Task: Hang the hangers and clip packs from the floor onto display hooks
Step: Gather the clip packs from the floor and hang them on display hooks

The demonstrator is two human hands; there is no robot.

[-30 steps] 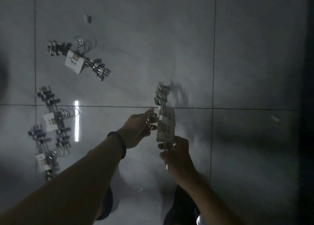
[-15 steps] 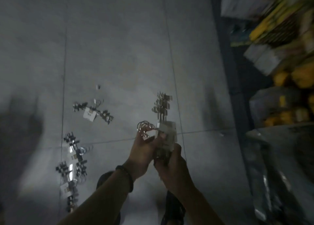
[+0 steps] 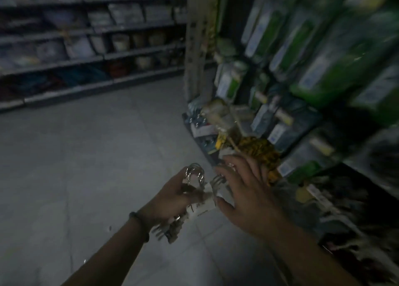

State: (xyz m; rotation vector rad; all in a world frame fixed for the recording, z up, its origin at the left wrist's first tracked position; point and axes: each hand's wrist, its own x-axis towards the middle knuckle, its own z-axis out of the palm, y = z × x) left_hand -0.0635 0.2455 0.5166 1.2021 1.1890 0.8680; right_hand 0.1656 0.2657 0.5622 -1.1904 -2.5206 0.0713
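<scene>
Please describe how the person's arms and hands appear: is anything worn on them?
Both forearms are bare, with no sleeves in view. The left hand and right hand wear no gloves. A dark bracelet circles the left wrist; the right wrist carries nothing.

One wide-angle camera worn on the head looks forward and slightly down along a shop aisle. It sits close above the left hand (image 3: 177, 191) and right hand (image 3: 248, 196), which fill the lower middle. The floor (image 3: 75, 156) spreads to the left, shelves (image 3: 86, 48) stand far ahead, and a rack (image 3: 313, 74) runs close along the right, blurred.
</scene>
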